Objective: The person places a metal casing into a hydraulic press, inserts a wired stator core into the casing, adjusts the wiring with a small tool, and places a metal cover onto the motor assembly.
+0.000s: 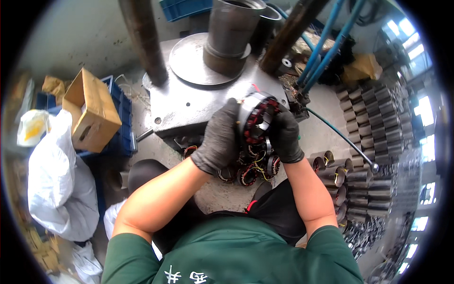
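Between my two gloved hands is a motor stator (249, 118), a silvery ring with red windings inside and a red wire at its top. My left hand (221, 135), in a dark grey glove, grips its left side. On its right side my right hand (285, 135), gloved alike, has its fingers wrapped round the edge. The stator is tilted and held above the front edge of a steel press table (184, 111). Below my hands several more wound stators (247, 175) with yellow wires lie on the floor.
On the press stand a round plate (187, 59) and a metal cylinder (231, 38), between two dark posts (144, 42). A lever with a ball end (374, 167) juts out right, near stacked metal sleeves (364, 118). Leftward are a cardboard box (97, 118) and a white sack (59, 184).
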{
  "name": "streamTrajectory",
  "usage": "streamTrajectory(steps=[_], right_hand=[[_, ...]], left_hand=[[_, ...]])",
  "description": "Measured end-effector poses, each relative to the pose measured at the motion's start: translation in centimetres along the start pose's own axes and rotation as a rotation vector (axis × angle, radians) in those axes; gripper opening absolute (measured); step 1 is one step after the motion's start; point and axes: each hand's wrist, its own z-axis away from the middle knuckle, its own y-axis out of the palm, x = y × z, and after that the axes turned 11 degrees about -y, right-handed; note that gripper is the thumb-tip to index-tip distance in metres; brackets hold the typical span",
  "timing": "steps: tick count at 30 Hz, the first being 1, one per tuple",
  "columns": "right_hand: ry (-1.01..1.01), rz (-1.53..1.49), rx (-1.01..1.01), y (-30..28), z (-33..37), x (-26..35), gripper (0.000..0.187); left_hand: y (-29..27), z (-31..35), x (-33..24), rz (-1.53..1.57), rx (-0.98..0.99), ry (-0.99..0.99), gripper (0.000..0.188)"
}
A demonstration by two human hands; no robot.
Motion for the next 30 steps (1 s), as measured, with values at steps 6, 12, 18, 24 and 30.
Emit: streamTrajectory(steps=[6, 12, 18, 24, 30], right_hand=[[-0.023, 0.177, 0.008, -1.2, -1.4, -0.3, 0.039], [-0.431, 0.662, -0.176, -5.8, -5.8, 1.4, 0.023], [-0.281, 0.745, -0.33, -10.5, -9.3, 0.3, 0.02], [-0.662, 1.47, -0.112, -12.1, -9.8, -2.3, 0.018], [-0.609, 0.905, -0.079, -6.2, -6.9, 0.6, 0.02]], left_hand=[[-1.3, 1.6, -2.7, -0.356, 0.076, -0.034, 0.067], [-2.6, 1.5, -3.3, -0.149, 0.042, 0.035, 0.045], [-2.0, 1.6, -3.8, -0.247, -0.044, 0.178, 0.049], [-2.3, 2.3, -4.0, -0.411, -0.001, 0.223, 0.056], [-1.9, 2.8, -3.5, -0.486, -0.166, 0.304, 0.04]])
